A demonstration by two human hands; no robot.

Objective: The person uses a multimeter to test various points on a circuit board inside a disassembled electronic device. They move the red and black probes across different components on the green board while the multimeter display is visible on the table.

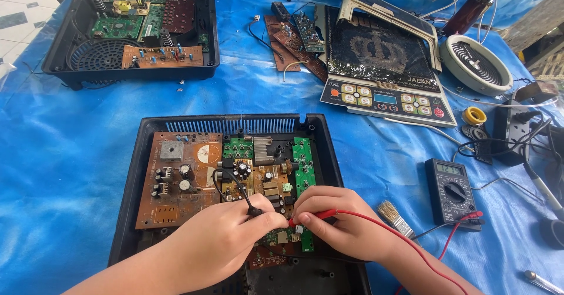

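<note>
Over the near, open black plastic case with its flat brown and green circuit boards, the left hand pinches a thin black probe and the right hand grips a slim red probe, their tips close together, with smooth blue sheet lying open to the left.

An informal electronics repair workshop: a blue tarpaulin is covering the surface, opened appliance casings with circuit boards are lying at centre and upper left, and a digital multimeter is sitting at right beside a brush.
</note>
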